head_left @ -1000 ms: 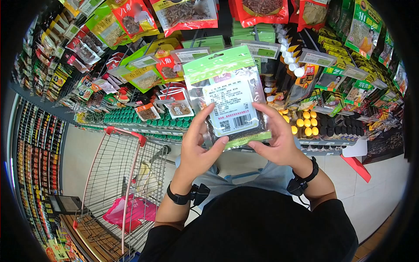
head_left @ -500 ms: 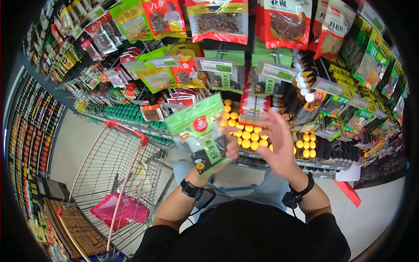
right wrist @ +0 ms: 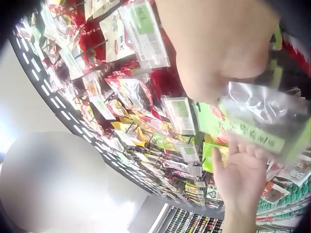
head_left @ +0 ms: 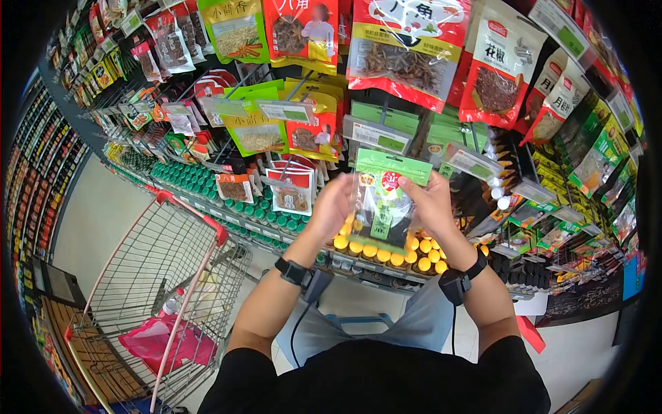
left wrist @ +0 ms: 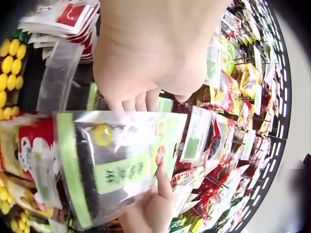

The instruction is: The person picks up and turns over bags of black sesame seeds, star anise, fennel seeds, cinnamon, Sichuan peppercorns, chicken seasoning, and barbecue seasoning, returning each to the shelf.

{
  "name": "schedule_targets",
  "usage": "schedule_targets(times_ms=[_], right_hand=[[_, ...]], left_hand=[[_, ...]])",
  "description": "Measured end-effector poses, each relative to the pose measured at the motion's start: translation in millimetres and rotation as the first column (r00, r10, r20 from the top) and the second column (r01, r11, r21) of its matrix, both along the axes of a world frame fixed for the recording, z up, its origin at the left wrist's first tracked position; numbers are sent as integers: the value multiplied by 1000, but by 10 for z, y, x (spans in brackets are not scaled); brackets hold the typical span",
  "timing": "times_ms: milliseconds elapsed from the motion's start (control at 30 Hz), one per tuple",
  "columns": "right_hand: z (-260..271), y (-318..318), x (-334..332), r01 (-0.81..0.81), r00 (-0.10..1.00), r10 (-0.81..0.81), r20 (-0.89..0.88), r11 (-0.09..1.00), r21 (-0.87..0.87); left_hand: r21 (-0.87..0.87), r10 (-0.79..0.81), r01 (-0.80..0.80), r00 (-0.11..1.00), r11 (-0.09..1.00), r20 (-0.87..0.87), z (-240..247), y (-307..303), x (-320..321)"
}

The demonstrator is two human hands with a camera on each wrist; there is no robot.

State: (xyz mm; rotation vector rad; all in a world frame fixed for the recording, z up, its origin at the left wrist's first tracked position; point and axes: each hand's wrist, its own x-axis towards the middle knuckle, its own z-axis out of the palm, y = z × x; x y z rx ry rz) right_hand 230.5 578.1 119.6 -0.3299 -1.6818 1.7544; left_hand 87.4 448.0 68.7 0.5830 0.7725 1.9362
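A clear-fronted resealable pouch (head_left: 381, 207) with a green top band and dark contents hangs upright before the shelf, its front facing me in the head view. My right hand (head_left: 433, 203) pinches its upper right side, thumb pressed on the front near the red logo and fingers behind. At the pouch's left edge is my left hand (head_left: 332, 212). The right wrist view shows that left hand (right wrist: 243, 170) with its palm facing up, thumb apart and straight fingers at the pouch's edge. In the left wrist view, the pouch (left wrist: 116, 167) covers those fingertips.
Similar green pouches (head_left: 386, 121) hang on hooks behind, among red and yellow spice packets (head_left: 407, 55). Yellow-capped bottles (head_left: 383, 255) and green-capped bottles (head_left: 221, 200) line the lower shelf. A shopping cart (head_left: 157, 196) at left holds a pink bag (head_left: 169, 341).
Both hands held the pouch with its back label showing; it was then turned to its front in my left hand. Now my right hand grips it, and my left fingers have loosened.
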Motion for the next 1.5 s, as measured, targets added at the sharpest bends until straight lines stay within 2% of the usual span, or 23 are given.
schedule_targets(times_ms=[33, 100, 133, 167, 200, 233, 300, 333, 367, 433, 500, 567, 700, 867, 1000, 1100, 1200, 1300, 1367, 1500], right_hand=[[7, 43, -73, 27, 999, -29, 26, 997, 69], [67, 47, -199, 28, 999, -29, 30, 998, 61], [84, 69, -254, 57, 997, -61, 38, 993, 104], [112, 85, -308, 87, 995, -94, 43, 985, 148], [180, 50, -371, 125, 992, -121, -32, 975, 185], [164, 101, -409, 125, 992, -122, -30, 975, 184], [121, 217, -456, 72, 997, -75, 5, 976, 206], [115, 248, -476, 76, 997, -79, 7, 976, 205], [109, 265, -499, 117, 991, -128, 49, 977, 177], [113, 279, -560, 158, 981, -172, 94, 976, 148], [133, 277, -613, 198, 979, -188, -77, 967, 160], [104, 313, -634, 209, 977, -199, -75, 962, 176], [183, 264, -608, 183, 983, -174, -67, 966, 183], [247, 247, -583, 191, 981, -189, -34, 942, 274], [248, 231, -575, 189, 980, -199, -3, 927, 323], [199, 243, -585, 228, 971, -238, -17, 906, 357], [241, 207, -607, 241, 970, -236, -52, 929, 282], [235, 220, -590, 247, 967, -250, -39, 898, 364], [214, 203, -585, 245, 968, -245, -46, 901, 358], [260, 177, -610, 263, 965, -254, -70, 911, 319]], left_hand=[[106, -86, 83, 996, 991, 23, 30, 4, -200], [77, 15, 1, 977, 997, -212, 116, 106, -374], [75, 15, 1, 978, 997, -208, 244, 142, -374], [67, 90, -70, 929, 995, -360, 379, 196, -351], [70, 157, -141, 850, 988, -504, 465, 246, -359], [68, 155, -140, 851, 988, -502, 478, 291, -406], [84, 216, -207, 777, 975, -591, 499, 390, -478], [140, 274, -238, 756, 961, -594, 537, 449, -484], [138, 270, -235, 759, 962, -593, 538, 496, -509], [84, 305, -342, 667, 936, -679, 557, 550, -541], [63, 311, -360, 690, 931, -653, 574, 580, -534], [59, 313, -390, 632, 919, -709, 585, 624, -538], [24, 283, -383, 639, 924, -716, 579, 651, -562], [36, 267, -314, 734, 949, -625, 575, 635, -578], [48, 251, -290, 718, 956, -649, 614, 619, -547], [85, 302, -334, 679, 939, -669, 605, 629, -555], [44, 273, -336, 676, 941, -685, 611, 630, -561], [37, 282, -354, 671, 934, -686, 615, 640, -555], [82, 297, -329, 686, 941, -664, 575, 630, -548], [55, 267, -305, 718, 951, -643, 644, 622, -558]])
